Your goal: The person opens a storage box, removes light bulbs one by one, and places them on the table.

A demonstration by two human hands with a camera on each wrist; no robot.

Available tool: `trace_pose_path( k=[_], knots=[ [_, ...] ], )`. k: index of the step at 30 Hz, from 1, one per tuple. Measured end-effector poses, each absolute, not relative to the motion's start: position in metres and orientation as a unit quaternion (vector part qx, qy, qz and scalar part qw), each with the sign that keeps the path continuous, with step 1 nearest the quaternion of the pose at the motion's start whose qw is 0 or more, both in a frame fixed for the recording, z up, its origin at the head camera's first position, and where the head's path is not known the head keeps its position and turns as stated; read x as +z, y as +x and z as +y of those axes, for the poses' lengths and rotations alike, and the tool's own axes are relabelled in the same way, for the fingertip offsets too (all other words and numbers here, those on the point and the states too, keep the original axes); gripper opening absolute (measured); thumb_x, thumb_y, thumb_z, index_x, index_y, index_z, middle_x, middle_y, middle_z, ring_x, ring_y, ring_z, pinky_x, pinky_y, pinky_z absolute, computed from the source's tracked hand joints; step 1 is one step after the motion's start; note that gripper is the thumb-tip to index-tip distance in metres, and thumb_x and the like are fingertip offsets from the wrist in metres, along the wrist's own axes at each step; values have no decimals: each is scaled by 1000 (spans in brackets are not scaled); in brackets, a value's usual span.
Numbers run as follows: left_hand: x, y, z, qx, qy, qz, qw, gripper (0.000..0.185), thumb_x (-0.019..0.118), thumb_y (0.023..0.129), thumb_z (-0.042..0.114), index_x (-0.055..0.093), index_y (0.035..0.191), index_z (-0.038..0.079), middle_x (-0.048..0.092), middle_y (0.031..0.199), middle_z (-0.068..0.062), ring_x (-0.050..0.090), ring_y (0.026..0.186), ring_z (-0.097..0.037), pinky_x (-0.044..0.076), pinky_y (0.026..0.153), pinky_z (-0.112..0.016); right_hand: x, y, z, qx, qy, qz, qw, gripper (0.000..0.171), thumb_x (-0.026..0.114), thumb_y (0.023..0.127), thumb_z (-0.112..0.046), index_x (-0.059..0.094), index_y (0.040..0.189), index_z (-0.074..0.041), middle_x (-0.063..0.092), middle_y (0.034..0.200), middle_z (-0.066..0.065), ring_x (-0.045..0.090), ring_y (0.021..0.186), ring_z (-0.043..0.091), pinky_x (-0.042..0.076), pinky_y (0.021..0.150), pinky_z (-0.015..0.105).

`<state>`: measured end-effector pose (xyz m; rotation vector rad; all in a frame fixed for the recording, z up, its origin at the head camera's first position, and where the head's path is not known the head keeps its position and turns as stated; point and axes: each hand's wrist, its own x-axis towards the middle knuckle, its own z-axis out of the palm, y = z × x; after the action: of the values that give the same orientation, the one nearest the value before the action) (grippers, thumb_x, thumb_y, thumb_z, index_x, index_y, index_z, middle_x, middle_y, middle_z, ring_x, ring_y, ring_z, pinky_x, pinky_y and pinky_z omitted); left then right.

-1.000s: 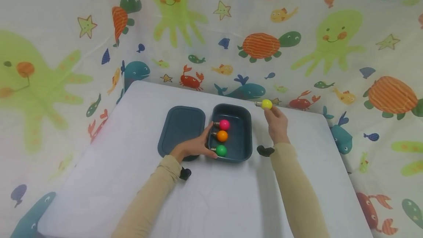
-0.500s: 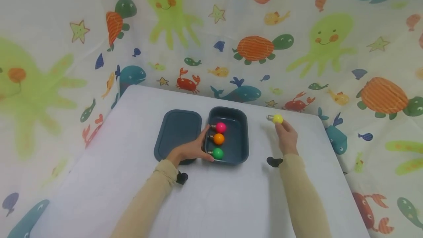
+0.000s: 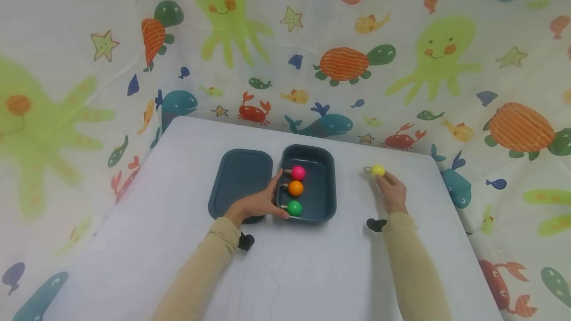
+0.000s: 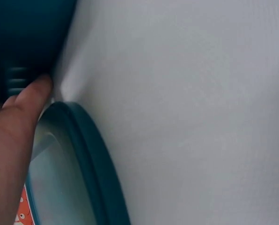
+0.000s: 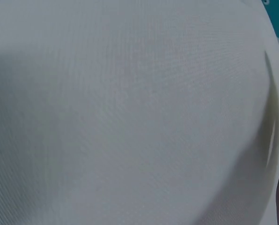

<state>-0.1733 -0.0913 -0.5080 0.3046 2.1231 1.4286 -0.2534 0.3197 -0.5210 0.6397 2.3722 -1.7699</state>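
In the head view, my right hand (image 3: 393,193) pinches a yellow light bulb (image 3: 377,170) by its round end, low over the table right of the box, its screw base pointing left. My left hand (image 3: 258,202) holds the left side of a dark blue-grey box (image 3: 331,182), thumb at the near corner and fingers spread along the wall. Inside lie a pink bulb (image 3: 298,173), an orange bulb (image 3: 295,188) and a green bulb (image 3: 294,208) in a column, bases toward the left wall. The left wrist view shows the thumb (image 4: 36,96) against the box's wall (image 4: 27,28).
A matching lid (image 3: 243,177) lies flat left of the box, partly under the left hand and wrist. The white table (image 3: 312,276) ends at a curtain (image 3: 285,28) printed with sea animals. Black wrist cameras sit at both cuffs.
My right hand has brought the yellow bulb nearer to me and rightward, down toward the table. The left hand stays at the box; the view has shifted slightly.
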Motion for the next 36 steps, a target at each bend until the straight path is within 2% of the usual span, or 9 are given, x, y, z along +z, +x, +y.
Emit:
trace_pose_path(
  k=[5, 15, 22, 29, 36],
  knots=[
    [-507, -173, -90, 533, 118, 791, 275, 123, 82, 78, 34, -15, 154, 36, -7, 164, -6, 5, 148, -30, 10, 115, -60, -522, -255, 318, -591, 218, 775, 53, 66, 62, 94, -43, 40, 151, -17, 35, 156, 3, 35, 139, 19, 30, 114, 36],
    [-507, -173, -89, 536, 123, 789, 276, 122, 81, 79, 32, -16, 154, 35, -8, 164, -6, 3, 149, -29, 9, 116, -59, -526, -255, 322, -546, 199, 812, 56, 64, 62, 95, -44, 43, 149, -15, 32, 157, 4, 20, 147, 24, 18, 118, 42],
    [-507, -173, -89, 539, 126, 786, 276, 121, 80, 80, 31, -15, 154, 35, -9, 164, -6, 4, 148, -30, 10, 115, -60, -523, -253, 320, -541, 187, 817, 63, 61, 60, 97, -38, 42, 150, -14, 38, 154, 6, 31, 142, 24, 28, 115, 41],
    [-508, -173, -89, 537, 125, 787, 276, 122, 81, 79, 32, -15, 154, 35, -10, 164, -5, 3, 149, -30, 9, 115, -61, -522, -251, 320, -520, 182, 830, 81, 66, 58, 97, -43, 36, 152, -16, 33, 157, 5, 21, 147, 25, 23, 116, 46],
    [-509, -173, -90, 539, 121, 786, 277, 122, 81, 79, 32, -15, 154, 36, -9, 164, -6, 4, 148, -30, 10, 115, -61, -523, -251, 322, -510, 157, 842, 77, 65, 57, 98, -40, 34, 152, -11, 34, 156, 12, 23, 145, 30, 24, 116, 48]
  ],
)
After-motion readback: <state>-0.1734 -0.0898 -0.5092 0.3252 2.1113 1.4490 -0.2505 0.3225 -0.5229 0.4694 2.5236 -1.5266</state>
